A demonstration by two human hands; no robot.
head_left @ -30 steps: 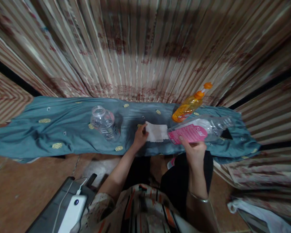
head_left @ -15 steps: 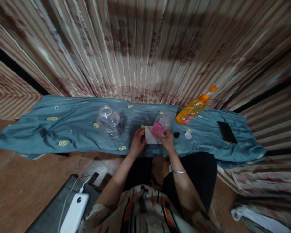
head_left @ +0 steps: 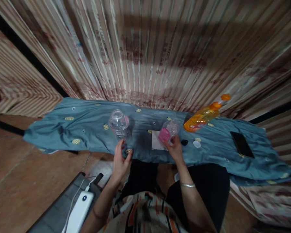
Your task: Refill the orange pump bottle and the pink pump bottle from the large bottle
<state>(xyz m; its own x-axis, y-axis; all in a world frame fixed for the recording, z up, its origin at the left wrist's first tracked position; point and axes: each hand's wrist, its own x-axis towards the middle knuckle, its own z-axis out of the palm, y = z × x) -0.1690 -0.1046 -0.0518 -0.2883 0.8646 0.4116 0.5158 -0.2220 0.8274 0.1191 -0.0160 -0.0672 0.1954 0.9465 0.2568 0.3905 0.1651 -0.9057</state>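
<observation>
My right hand [head_left: 175,150] is closed round the lower side of a small clear plastic bottle with a pink label [head_left: 165,134]. That bottle stands on or just over a white square of cloth or paper [head_left: 156,143], covering its right part. My left hand [head_left: 121,161] is at the front edge of the covered table, thumb and fingers apart, with nothing in it. Just beyond its fingertips stands a larger clear plastic bottle [head_left: 119,124], uncapped; whether the fingers touch it I cannot tell.
Right of the small bottle lie a black cap-like piece [head_left: 184,142] and a white disc [head_left: 196,144]. Behind them is an orange pump bottle [head_left: 200,119]. A black phone-like slab [head_left: 242,144] lies far right. A white power bank [head_left: 79,207] with a cable sits lower left.
My left hand has let go of the white sheet's left edge and moved left, to the front of the larger bottle. My right hand stays on the small bottle. The whole view has shifted.
</observation>
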